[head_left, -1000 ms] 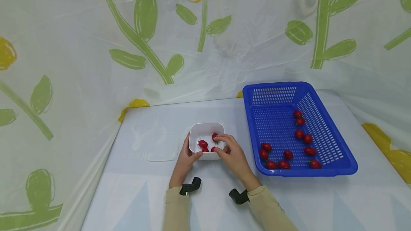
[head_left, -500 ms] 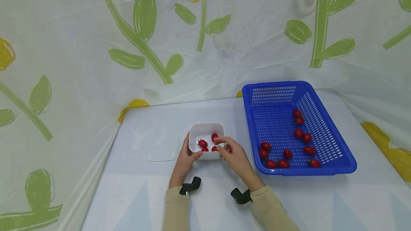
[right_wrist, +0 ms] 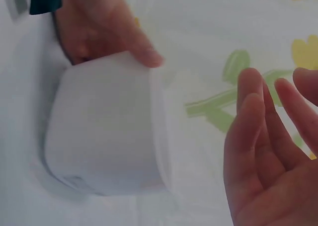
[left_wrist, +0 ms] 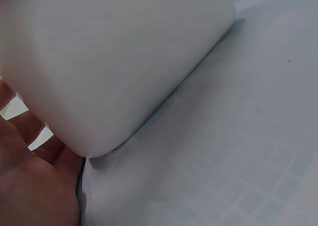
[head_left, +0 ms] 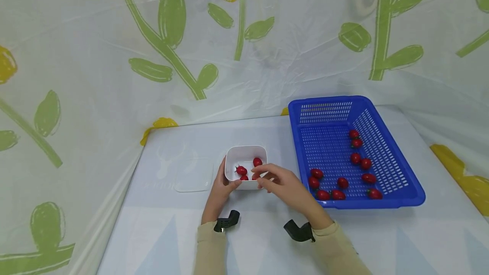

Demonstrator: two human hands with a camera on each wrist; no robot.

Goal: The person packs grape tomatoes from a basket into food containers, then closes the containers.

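A small white plastic tub [head_left: 250, 185] stands on the table with several red cherry tomatoes [head_left: 241, 170] inside. My left hand [head_left: 218, 191] grips its left side, thumb at the near rim and the other fingers round the wall. In the left wrist view the tub's pale side [left_wrist: 114, 62] fills the upper left, beside the palm. Over the tub's near right corner is my right hand [head_left: 286, 186], fingers loosely bent and thumb apart. The right wrist view shows this hand [right_wrist: 273, 171] with nothing between its fingers, away from the tub wall [right_wrist: 107, 126].
A blue perforated basket [head_left: 296, 139] with several cherry tomatoes [head_left: 343, 183] stands to the right. Left of the tub lies a clear flat lid [head_left: 193, 176] on the white tabletop. A flower-printed curtain [head_left: 290, 63] hangs behind the table.
My right hand has drawn back a little to the right from the tub, its fingertips coming off the tomatoes inside. The left hand and the tub have stayed in place.
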